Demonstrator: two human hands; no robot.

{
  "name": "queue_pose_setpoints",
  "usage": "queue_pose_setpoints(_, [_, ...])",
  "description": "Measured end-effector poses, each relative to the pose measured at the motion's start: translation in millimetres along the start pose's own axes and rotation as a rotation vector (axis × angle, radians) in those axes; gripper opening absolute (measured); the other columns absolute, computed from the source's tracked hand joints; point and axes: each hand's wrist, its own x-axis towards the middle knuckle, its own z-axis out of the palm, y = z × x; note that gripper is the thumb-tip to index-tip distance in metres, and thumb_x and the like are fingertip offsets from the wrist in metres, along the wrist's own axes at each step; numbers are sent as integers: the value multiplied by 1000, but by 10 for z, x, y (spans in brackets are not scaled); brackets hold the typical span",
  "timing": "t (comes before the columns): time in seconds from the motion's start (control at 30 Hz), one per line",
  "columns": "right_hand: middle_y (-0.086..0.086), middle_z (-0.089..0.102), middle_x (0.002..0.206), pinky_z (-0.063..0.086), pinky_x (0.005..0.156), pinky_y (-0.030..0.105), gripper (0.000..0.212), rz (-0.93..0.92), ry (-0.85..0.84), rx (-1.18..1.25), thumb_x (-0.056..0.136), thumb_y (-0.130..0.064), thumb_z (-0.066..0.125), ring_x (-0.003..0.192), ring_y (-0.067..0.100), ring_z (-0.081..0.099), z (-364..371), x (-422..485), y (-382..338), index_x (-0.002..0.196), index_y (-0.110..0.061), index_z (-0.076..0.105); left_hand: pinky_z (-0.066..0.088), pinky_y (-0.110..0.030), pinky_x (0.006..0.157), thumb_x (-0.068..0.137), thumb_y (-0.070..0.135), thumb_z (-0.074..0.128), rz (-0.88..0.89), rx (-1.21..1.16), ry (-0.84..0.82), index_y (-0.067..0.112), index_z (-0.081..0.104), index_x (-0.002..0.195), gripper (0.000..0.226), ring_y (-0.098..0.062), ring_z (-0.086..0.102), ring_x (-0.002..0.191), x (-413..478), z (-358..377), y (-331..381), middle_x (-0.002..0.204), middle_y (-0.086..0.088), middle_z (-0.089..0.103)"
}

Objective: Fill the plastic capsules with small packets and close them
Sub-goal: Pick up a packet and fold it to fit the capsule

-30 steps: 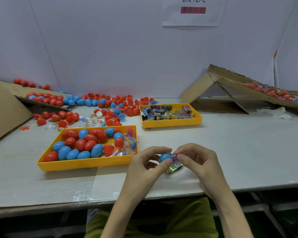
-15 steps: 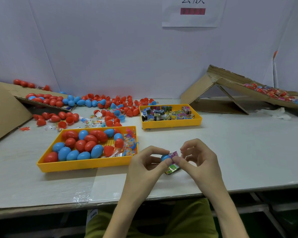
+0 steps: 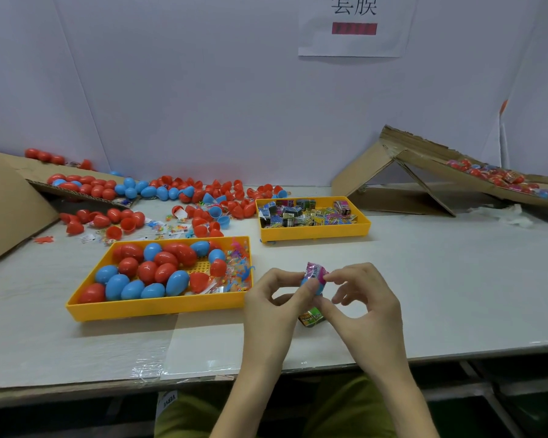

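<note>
Tabletop (image 3: 440,279); left grip (image 3: 272,300), right grip (image 3: 366,300) on capsule (image 3: 305,281)

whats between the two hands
In the head view, a blue capsule with a pink packet sticking out; the left hand grips the capsule, the right hand pinches the packet.

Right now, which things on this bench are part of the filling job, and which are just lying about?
In the job: left hand, right hand, blue capsule, pink packet, packet tray, capsule tray.
Lying about: cardboard ramp, paper sign.
</note>
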Motion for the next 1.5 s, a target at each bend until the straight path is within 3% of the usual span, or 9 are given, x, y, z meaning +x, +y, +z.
queue_pose_setpoints(0.1, [-16, 64, 100, 52, 66, 12, 27, -10, 2, 20, 76, -31, 80, 79, 8, 68, 10, -13, -17, 101, -29, 70, 62, -32, 73, 72, 38, 81, -6, 11, -2, 26, 73, 84, 19, -19, 75, 85, -7, -27, -20, 92, 3, 75])
queue_pose_setpoints(0.23, [-20, 67, 101, 54, 70, 14, 26, 7, 39, 48, 75, -31, 77, 87, 10, 69, -1, -27, -20, 99, -38, 71, 58, -22, 73, 80, 19, 82, -6, 28, -65, 19, 75, 96, 18, -13, 75, 89, -11, -65, -15, 97, 7, 76])
queue_pose_setpoints(0.43, [-18, 68, 101, 54, 72, 13, 24, -6, 44, 2, 75, -31, 75, 95, 5, 66, 1, -46, 22, 97, -23, 77, 56, -18, 72, 81, 19, 81, 25, 97, -30, 20, 76, 95, 15, -9, 73, 87, -26, -63, -43, 89, 7, 77])
queue_pose_setpoints(0.73, [-23, 73, 101, 54, 75, 13, 33, 77, 47, 84, 75, -36, 77, 85, 4, 72, -6, -50, -19, 107, -36, 72, 59, -22, 76, 77, 21, 81, 0, 3, -31, 22, 77, 92, 15, -13, 75, 88, -11, -66, -44, 90, 3, 79])
queue_pose_setpoints(1.0, [-14, 74, 99, 52, 77, 9, 31, 15, 88, 38, 74, -24, 77, 90, 2, 69, 6, -72, 39, 104, -17, 79, 54, -16, 67, 81, 14, 80, -45, 19, -57, 16, 75, 93, 14, -10, 74, 83, 16, -56, -49, 87, 2, 79])
queue_pose_setpoints(1.3, [-16, 70, 109, 53, 77, 12, 36, -1, 84, 11, 78, -32, 73, 95, 7, 68, -3, -57, 0, 113, -22, 75, 54, -15, 72, 91, 21, 71, -71, 74, -135, 20, 71, 105, 14, -9, 74, 89, 15, -50, -58, 87, 3, 79])
queue_pose_setpoints(1.5, [-18, 66, 114, 54, 78, 12, 36, -29, 66, 1, 78, -25, 75, 107, 6, 63, -8, -50, 15, 114, -27, 71, 55, -17, 77, 95, 35, 63, -49, 159, -187, 29, 72, 104, 14, -7, 72, 93, 39, -24, -70, 93, 7, 77])
